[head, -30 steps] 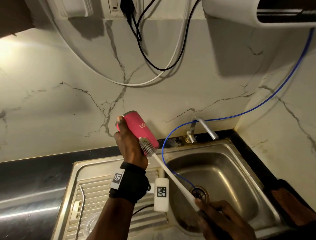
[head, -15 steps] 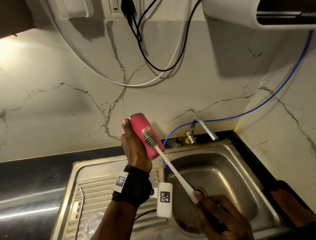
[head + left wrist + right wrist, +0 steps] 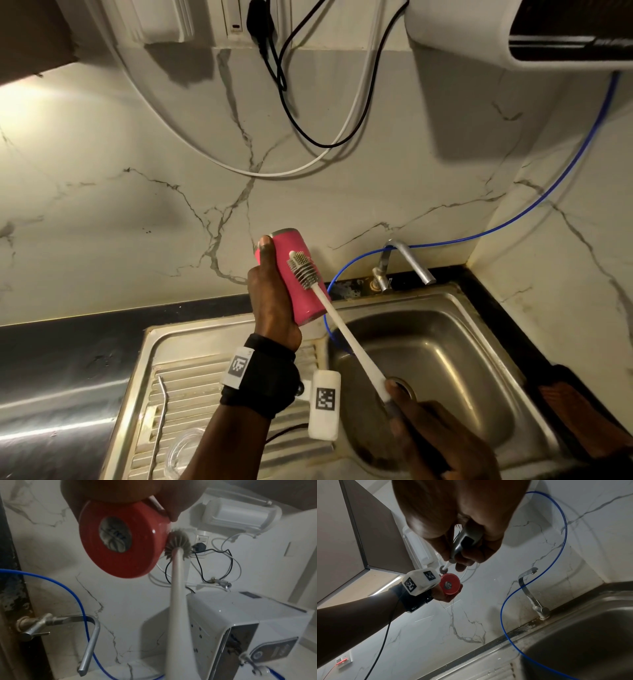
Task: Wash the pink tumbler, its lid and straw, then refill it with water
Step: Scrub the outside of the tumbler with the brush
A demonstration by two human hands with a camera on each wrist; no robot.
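left hand (image 3: 272, 301) fingers wrapped round pink tumbler (image 3: 298, 274), right hand (image 3: 435, 442) fingers gripping brush (image 3: 329, 308)

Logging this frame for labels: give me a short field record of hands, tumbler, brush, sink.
left hand: grips tumbler, held tilted above the sink's edge
right hand: grips brush by its handle
brush head: against the tumbler's outer side
tumbler base: faces the wrist cameras, round metal disc in the middle
tap: no water seen running
straw: lies on drainboard
lid: clear round thing by the straw, likely
sink: basin under the brush handle
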